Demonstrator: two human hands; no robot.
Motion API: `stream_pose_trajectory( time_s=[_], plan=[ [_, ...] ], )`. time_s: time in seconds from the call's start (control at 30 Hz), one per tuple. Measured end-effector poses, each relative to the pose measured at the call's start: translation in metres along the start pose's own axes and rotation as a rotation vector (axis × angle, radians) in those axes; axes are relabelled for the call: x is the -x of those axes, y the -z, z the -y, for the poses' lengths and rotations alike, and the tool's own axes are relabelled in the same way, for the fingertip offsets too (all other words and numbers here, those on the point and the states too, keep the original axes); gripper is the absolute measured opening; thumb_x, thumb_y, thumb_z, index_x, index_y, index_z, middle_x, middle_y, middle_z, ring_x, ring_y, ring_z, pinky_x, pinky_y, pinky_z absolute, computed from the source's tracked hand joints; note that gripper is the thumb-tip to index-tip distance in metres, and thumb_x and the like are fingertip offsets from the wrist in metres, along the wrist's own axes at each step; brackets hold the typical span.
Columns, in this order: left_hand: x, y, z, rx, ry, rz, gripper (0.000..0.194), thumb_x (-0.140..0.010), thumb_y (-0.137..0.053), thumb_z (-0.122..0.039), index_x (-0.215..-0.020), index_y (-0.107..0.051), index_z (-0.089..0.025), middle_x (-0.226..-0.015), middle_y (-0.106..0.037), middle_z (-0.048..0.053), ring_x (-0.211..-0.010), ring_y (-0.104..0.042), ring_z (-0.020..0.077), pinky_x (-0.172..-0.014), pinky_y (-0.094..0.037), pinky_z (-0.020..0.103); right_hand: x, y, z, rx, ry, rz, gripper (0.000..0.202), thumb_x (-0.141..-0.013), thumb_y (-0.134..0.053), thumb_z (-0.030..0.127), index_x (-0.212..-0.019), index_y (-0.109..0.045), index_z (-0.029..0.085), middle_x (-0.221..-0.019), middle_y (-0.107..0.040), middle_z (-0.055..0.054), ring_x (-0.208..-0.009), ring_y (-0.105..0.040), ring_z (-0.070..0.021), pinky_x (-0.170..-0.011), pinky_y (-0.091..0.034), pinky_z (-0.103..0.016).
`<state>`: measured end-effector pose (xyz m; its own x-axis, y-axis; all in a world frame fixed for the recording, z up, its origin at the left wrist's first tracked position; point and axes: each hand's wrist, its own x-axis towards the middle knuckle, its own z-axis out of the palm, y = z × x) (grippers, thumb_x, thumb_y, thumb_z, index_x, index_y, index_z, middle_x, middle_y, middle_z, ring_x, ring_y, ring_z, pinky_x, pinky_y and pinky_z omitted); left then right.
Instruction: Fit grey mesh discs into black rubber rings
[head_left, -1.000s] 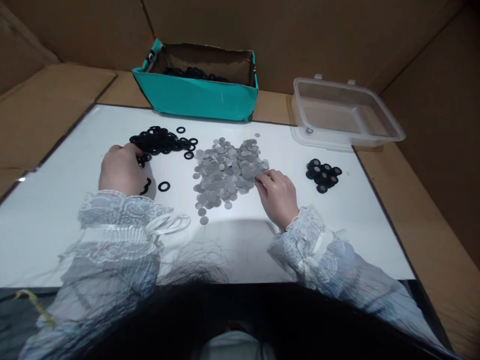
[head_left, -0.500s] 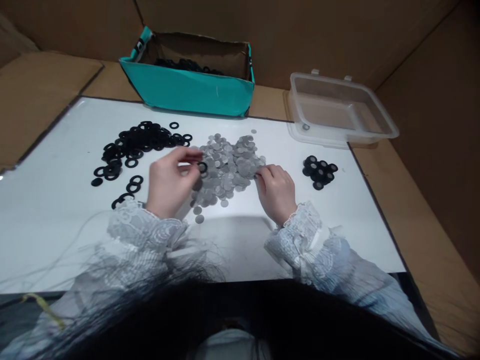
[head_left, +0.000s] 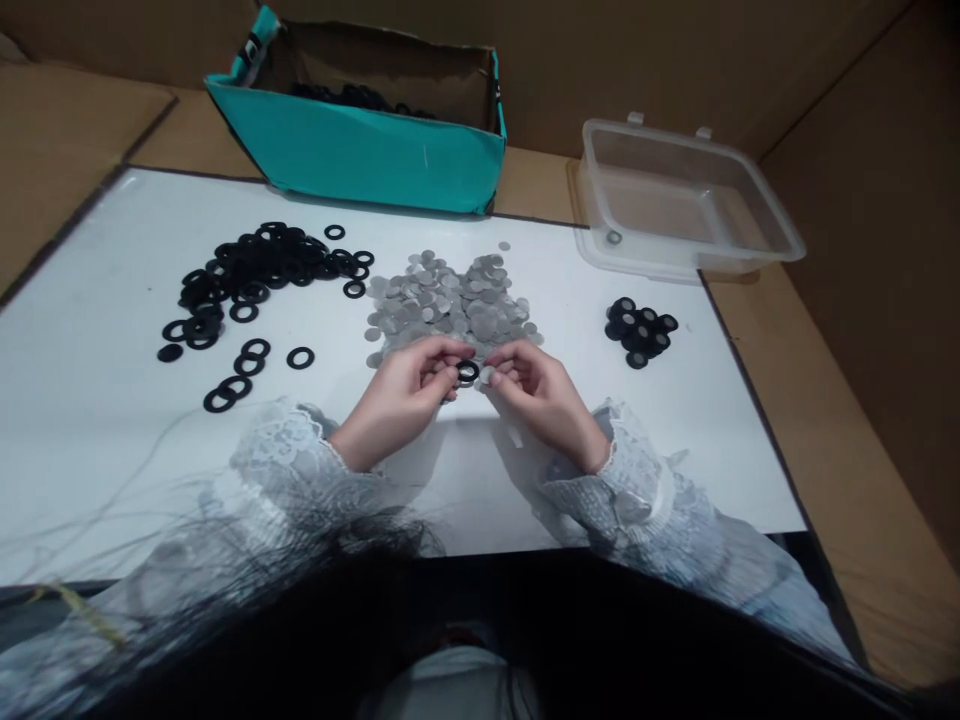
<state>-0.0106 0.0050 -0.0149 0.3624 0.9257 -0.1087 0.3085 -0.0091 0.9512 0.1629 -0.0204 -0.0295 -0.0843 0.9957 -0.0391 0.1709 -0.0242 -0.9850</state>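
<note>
Black ring [head_left: 469, 380] is pinched betw. fingers of L hand [head_left: 396, 402], grey disc [head_left: 487, 375] betw. those of R hand [head_left: 549, 402]; ring is held just to L of disc.

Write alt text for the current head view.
A person's left hand holds a black ring beside a pale disc in the right hand, in front of a heap of grey discs on a white board. Black rings lie to the left, a cluster of grey-centred black pieces to the right; a teal box and a clear container stand behind.
</note>
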Motion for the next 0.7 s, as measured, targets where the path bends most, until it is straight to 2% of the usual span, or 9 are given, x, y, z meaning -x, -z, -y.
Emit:
stream_pose_trajectory(
  time_s=[0.2,0.37,0.47,0.57,0.7],
  plan=[
    [0.0017,-0.0011,-0.0034,-0.022,0.054,0.074,0.018,-0.084,-0.051,-0.028,-0.095,-0.06,-0.017,-0.073,-0.064,0.003,-0.068,-0.064,0.0179,-0.065,-0.053,0.03,0.003,-0.0014,0.0024,-0.053,-0.114,0.026,0.025,-0.073,-0.064,0.027,-0.095,-0.061,0.015,-0.065,-0.057,0.004,-0.056,-0.048,-0.009,-0.057,-0.04,-0.026],
    [0.0036,-0.0009,-0.0039,-0.033,0.073,0.165,0.021,-0.085,-0.052,-0.033,-0.099,-0.058,-0.019,-0.08,-0.063,0.003,-0.067,-0.061,0.016,-0.06,-0.052,0.028,0.0024,-0.0002,0.005,-0.08,-0.228,0.069,0.025,-0.068,-0.071,0.031,-0.084,-0.065,0.012,-0.063,-0.058,0.002,-0.057,-0.048,-0.0087,-0.057,-0.04,-0.025],
    [0.0045,0.0002,-0.004,-0.072,0.052,0.182,0.022,-0.086,-0.051,-0.036,-0.099,-0.056,-0.019,-0.084,-0.062,0.004,-0.072,-0.062,0.0174,-0.061,-0.051,0.029,0.0021,0.0021,0.0086,-0.059,-0.283,0.091,0.03,-0.063,-0.076,0.035,-0.078,-0.064,0.011,-0.063,-0.058,0.001,-0.056,-0.046,-0.0082,-0.054,-0.036,-0.024],
    [0.0052,0.0011,-0.006,-0.099,0.037,0.193,0.02,-0.085,-0.052,-0.034,-0.096,-0.056,-0.018,-0.084,-0.063,0.005,-0.073,-0.062,0.018,-0.061,-0.049,0.029,0.0024,0.0035,0.01,-0.024,-0.255,0.111,0.028,-0.066,-0.074,0.036,-0.075,-0.062,0.013,-0.062,-0.054,0.002,-0.054,-0.041,-0.0071,-0.051,-0.032,-0.023],
    [0.0057,0.0011,-0.0077,-0.089,0.022,0.195,0.017,-0.082,-0.055,-0.033,-0.089,-0.059,-0.018,-0.079,-0.065,0.004,-0.072,-0.063,0.0174,-0.06,-0.048,0.026,0.0033,0.0039,0.0075,0.038,-0.153,0.164,0.017,-0.074,-0.065,0.03,-0.072,-0.057,0.016,-0.059,-0.047,0.005,-0.053,-0.036,-0.0064,-0.05,-0.029,-0.022]
  ],
)
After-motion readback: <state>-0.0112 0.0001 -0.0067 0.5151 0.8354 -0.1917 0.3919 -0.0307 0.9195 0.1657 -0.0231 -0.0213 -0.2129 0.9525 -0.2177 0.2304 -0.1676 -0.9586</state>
